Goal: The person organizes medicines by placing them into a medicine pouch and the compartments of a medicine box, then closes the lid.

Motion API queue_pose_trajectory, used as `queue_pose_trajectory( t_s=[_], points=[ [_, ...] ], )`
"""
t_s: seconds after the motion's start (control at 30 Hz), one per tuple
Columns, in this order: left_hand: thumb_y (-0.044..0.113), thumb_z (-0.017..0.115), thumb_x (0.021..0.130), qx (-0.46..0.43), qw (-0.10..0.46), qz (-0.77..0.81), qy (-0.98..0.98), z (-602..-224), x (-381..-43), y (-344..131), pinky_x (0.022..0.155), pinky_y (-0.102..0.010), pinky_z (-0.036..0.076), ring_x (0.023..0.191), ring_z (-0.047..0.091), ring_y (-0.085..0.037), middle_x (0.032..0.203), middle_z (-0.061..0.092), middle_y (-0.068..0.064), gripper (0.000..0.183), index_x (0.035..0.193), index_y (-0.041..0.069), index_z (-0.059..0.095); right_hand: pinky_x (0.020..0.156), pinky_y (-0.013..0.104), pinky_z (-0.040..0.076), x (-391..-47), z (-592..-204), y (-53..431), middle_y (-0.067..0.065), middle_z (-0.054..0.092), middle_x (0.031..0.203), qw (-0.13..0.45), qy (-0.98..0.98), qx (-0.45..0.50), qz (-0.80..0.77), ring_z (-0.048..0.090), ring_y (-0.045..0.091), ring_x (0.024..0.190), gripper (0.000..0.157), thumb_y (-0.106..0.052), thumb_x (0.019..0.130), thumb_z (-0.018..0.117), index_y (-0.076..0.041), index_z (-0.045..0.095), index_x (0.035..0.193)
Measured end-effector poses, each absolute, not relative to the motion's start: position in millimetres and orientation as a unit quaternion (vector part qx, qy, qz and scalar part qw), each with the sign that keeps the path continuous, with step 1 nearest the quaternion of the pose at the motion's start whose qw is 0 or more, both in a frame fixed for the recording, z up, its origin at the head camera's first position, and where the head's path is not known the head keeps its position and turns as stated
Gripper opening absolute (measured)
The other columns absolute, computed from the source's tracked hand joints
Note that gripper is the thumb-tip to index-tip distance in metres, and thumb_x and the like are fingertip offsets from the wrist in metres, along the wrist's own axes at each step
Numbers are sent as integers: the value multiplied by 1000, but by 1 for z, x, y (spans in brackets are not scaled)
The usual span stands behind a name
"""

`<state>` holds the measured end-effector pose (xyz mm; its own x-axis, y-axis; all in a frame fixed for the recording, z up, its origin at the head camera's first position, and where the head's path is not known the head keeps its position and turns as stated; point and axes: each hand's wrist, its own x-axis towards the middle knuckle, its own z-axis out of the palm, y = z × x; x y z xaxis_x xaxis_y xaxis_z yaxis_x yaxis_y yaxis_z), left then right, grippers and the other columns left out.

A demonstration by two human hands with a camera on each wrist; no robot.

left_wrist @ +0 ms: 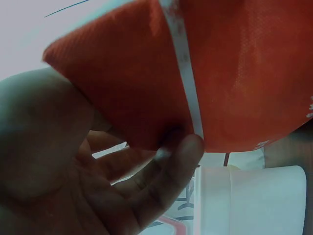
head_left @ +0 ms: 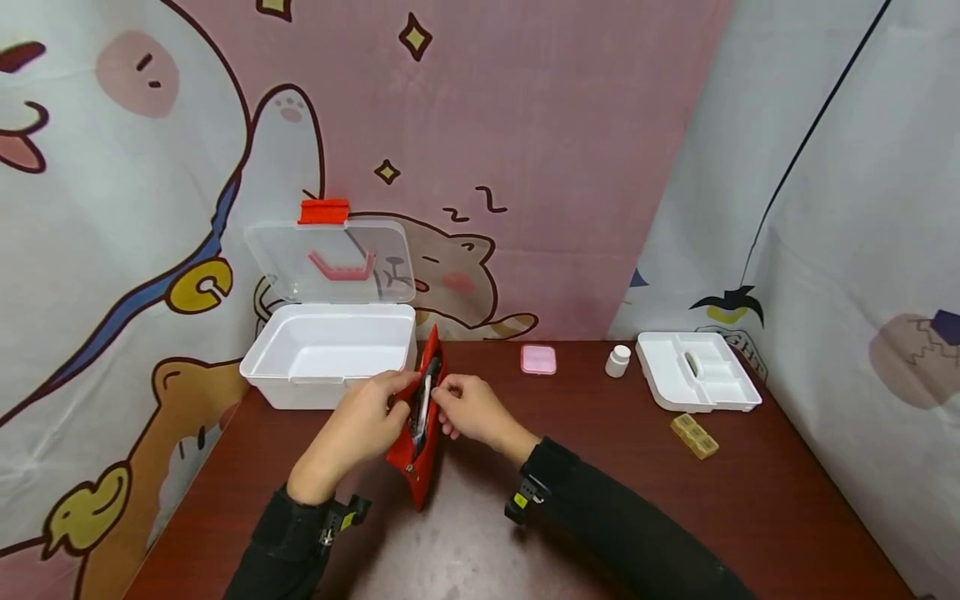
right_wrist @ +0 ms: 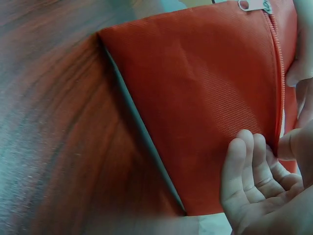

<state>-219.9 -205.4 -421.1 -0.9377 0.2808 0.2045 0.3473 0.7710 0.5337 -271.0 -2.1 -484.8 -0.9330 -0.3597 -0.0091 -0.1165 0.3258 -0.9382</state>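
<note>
A red zippered pouch (head_left: 424,471) stands on its edge over the table, held between my two hands with its mouth spread. My left hand (head_left: 366,423) grips the left side of the mouth, thumb toward the opening; the left wrist view shows its fingers against the red fabric (left_wrist: 117,73) beside a pale strip. On the opposite side, my right hand (head_left: 480,412) pinches the zipper edge between thumb and fingers. The metal zipper pull (right_wrist: 252,5) sits at the near end of the zipper. Inside, whitish and dark contents (head_left: 424,402) show, their kind unclear.
Behind the left hand stands a white box (head_left: 288,389) with its clear lid (head_left: 285,258) raised. A pink case (head_left: 538,360), a white bottle (head_left: 617,362), a white divided tray (head_left: 727,396) and a yellow pill organizer (head_left: 695,436) lie to the right. Printed cloth hangs behind the table.
</note>
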Motion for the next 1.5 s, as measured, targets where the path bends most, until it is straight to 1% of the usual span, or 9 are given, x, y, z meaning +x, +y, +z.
queue_pose_trajectory(
  t_s=[0.17, 0.4, 0.5, 0.67, 0.9, 1.1, 1.23, 1.4, 1.5],
  points=[
    [8, 60, 102, -158, 42, -319, -934, -426, -216, -205, 57, -28, 48, 67, 54, -16, 144, 73, -14, 52, 153, 10, 66, 63, 51, 67, -261, -493, 2, 10, 73, 83, 141, 789, -155, -578, 71, 18, 59, 33, -36, 114, 60, -10, 70, 97],
    [15, 61, 106, -150, 72, -332, -928, -428, -206, -210, 75, -31, 55, 90, 70, -17, 152, 70, -14, 50, 156, 9, 64, 71, 55, 68, -239, -493, 7, 16, 78, 96, 182, 776, -231, -559, 80, 37, 81, 41, -45, 114, 59, -11, 76, 101],
    [17, 62, 108, -133, 70, -352, -924, -428, -200, -211, 61, -29, 51, 62, 55, -12, 111, 80, -11, 50, 158, 10, 62, 70, 45, 68, -233, -491, 9, 14, 80, 93, 175, 789, -274, -521, 80, 38, 82, 35, -49, 111, 63, -18, 78, 100],
    [24, 63, 110, -100, 64, -373, -920, -429, -188, -212, 52, -27, 47, 49, 48, -8, 69, 61, -1, 53, 160, 8, 58, 67, 24, 59, -227, -490, 12, -3, 76, 89, 128, 799, -361, -464, 69, 8, 72, 22, -48, 106, 73, -27, 77, 99],
    [25, 66, 109, -129, 78, -392, -908, -433, -177, -207, 60, -24, 55, 68, 69, -1, 99, 84, -6, 61, 165, 4, 50, 77, 26, 64, -222, -493, 13, -13, 71, 97, 54, 800, -425, -419, 66, 2, 86, 17, -42, 100, 82, -26, 77, 97],
    [20, 70, 106, -137, 89, -368, -916, -440, -171, -205, 54, -24, 48, 58, 51, -2, 104, 82, -12, 63, 164, 4, 51, 77, 10, 51, -213, -495, 9, -12, 70, 93, -23, 807, -467, -361, 64, 5, 86, 19, -42, 99, 83, -26, 76, 90],
    [19, 72, 105, -132, 81, -362, -919, -444, -168, -203, 50, -24, 45, 55, 47, -2, 91, 79, -4, 53, 156, 4, 63, 79, 3, 44, -208, -494, 4, -13, 70, 90, -84, 814, -476, -322, 61, -1, 85, 18, -38, 99, 84, -25, 77, 88],
    [15, 69, 107, -128, 59, -362, -922, -445, -167, -202, 51, -23, 48, 54, 52, -2, 69, 65, 9, 15, 114, 16, 83, 71, 6, 43, -199, -493, -4, -15, 70, 83, -142, 833, -465, -265, 62, -2, 78, 18, -38, 94, 86, -26, 77, 85],
    [14, 70, 106, -122, 62, -354, -925, -444, -166, -201, 52, -23, 48, 56, 54, -4, 67, 63, 11, 15, 95, 19, 78, 66, 12, 47, -193, -492, -9, -15, 70, 80, -167, 836, -472, -225, 64, -1, 75, 18, -37, 95, 84, -26, 76, 84]
  ],
)
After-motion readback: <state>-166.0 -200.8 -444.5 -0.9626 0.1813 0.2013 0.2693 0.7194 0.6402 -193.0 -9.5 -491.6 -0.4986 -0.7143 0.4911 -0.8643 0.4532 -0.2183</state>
